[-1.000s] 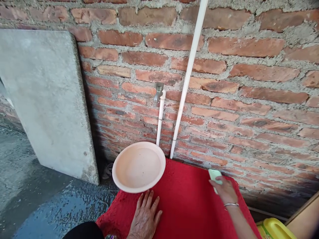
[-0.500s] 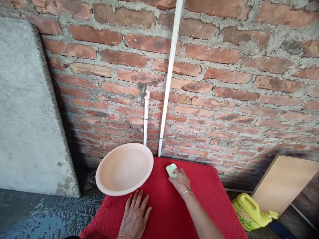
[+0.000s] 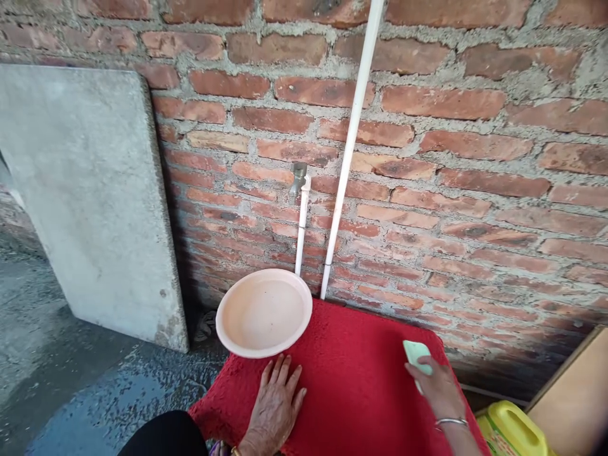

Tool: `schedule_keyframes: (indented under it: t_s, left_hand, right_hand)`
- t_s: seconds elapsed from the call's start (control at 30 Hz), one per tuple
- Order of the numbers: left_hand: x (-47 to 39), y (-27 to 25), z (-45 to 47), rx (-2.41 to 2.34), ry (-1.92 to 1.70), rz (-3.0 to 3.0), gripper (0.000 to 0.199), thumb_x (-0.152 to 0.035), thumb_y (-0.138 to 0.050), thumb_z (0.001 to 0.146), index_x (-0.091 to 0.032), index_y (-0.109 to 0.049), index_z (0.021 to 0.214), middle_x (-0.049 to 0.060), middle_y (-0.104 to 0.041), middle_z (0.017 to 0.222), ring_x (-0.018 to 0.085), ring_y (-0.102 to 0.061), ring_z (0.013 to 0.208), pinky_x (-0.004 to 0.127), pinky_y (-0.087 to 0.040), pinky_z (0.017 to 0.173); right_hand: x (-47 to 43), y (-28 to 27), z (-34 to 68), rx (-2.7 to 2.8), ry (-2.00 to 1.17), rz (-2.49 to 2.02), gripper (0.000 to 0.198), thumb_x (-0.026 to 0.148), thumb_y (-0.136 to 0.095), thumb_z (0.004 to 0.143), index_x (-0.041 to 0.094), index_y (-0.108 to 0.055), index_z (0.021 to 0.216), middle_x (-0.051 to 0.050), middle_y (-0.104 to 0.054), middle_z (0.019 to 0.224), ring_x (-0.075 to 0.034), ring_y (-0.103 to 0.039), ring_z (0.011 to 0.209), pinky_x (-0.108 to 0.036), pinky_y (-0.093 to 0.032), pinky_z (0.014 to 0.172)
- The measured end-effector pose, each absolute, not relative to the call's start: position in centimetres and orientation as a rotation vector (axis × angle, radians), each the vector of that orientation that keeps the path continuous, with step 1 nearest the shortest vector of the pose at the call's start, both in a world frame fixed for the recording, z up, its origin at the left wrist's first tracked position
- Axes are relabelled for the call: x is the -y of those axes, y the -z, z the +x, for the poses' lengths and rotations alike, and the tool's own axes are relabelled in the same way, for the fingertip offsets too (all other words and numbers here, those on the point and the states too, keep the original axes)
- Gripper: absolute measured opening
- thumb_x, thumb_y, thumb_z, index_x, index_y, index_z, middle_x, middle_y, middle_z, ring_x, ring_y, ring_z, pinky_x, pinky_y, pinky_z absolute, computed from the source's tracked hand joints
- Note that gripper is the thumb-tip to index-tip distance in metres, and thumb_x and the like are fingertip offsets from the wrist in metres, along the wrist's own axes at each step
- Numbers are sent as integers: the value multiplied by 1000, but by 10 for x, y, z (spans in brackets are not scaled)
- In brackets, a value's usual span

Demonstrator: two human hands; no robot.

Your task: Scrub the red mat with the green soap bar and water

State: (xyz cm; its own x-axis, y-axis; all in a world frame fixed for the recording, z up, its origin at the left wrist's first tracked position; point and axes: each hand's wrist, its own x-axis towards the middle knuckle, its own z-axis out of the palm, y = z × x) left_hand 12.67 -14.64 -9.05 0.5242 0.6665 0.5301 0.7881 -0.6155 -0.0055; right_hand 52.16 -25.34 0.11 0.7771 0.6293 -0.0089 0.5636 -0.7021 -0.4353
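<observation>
My left hand (image 3: 275,405) lies flat on the red cloth (image 3: 351,373), fingers spread, just in front of the pink basin (image 3: 237,339). Over on the right side of the cloth, my right hand (image 3: 437,383) is closed around a pale green scrub brush (image 3: 417,354), slightly blurred by motion. Only the smooth back and an edge of the brush show; its underside is hidden. The shallow round basin stands on the cloth's far left corner and overhangs its left edge.
A brick wall (image 3: 465,145) rises behind, with a tap (image 3: 298,177) and white pipes (image 3: 351,133). A grey slab (image 3: 104,209) leans at left above wet floor (image 3: 123,399). At lower right stand a yellow jug (image 3: 515,430) and a tan board (image 3: 574,392).
My right hand has moved right across the cloth with the scrub brush, which now appears more tilted. My left hand stays by the basin. The view has shifted left.
</observation>
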Motion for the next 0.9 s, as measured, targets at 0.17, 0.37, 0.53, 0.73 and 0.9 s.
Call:
schedule_keyframes:
  t_s: [0.17,0.37,0.53,0.73,0.9]
  left_hand:
    - [140,104,124,1244,724,-2555,38,-36,-53,95,-32,-68,130,4,-65,140,27,-53,134,47,-40,113]
    - [126,127,123,1219,753,-2626,41,-40,-48,95,-30,-71,128,7,-66,139,30,-54,133,51,-36,113]
    - [124,133,126,1207,764,-2603,44,-39,-45,93,-27,-73,125,11,-67,137,31,-55,131,54,-36,112]
    - [127,124,130,1277,702,-2647,45,-40,-47,93,-26,-72,128,12,-65,139,32,-54,133,55,-35,114]
    - [134,109,132,1320,670,-2676,43,-37,-48,94,-27,-70,130,11,-64,141,32,-53,135,54,-36,114]
  right_hand:
    - [179,-11,378,1237,-390,-2378,18,43,-65,77,33,-66,92,-1,-62,104,-23,-69,90,-34,-52,79]
    - [155,9,332,1361,-365,-2340,30,34,-78,68,32,-72,97,2,-63,110,-17,-66,99,-25,-47,88]
    - [213,4,414,1131,-275,-2497,24,35,-71,78,28,-71,101,-1,-62,110,-18,-67,92,-27,-48,81]
    - [323,-17,529,723,-157,-2715,20,41,-63,82,25,-65,94,-5,-64,95,-24,-69,83,-37,-51,78]
    - [352,-14,538,681,-21,-2691,25,47,-57,83,26,-65,95,-11,-64,94,-32,-69,86,-44,-51,80]
